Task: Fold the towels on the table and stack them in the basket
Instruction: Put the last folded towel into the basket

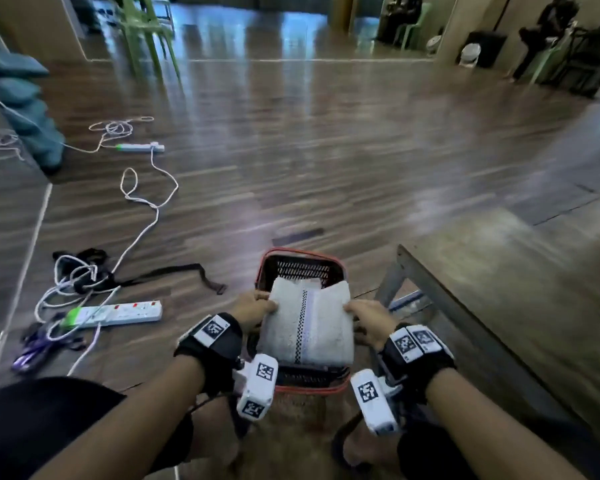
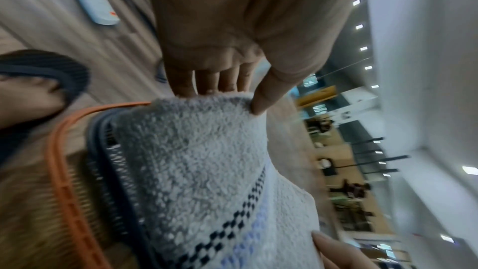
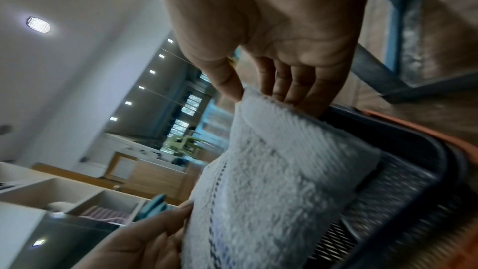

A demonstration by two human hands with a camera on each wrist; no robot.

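**Folded towel going into the basket**

The folded white towel, with its checked stripe, hangs just over the red-rimmed basket on the floor. The left hand and right hand each pinch a side edge, thumb above, fingers beneath. This looks like the stacking step; next, lower it level and release. The table leg crowds the right side; power strips lie left.

White towel with dark checkered stripe; orange-rimmed black basket
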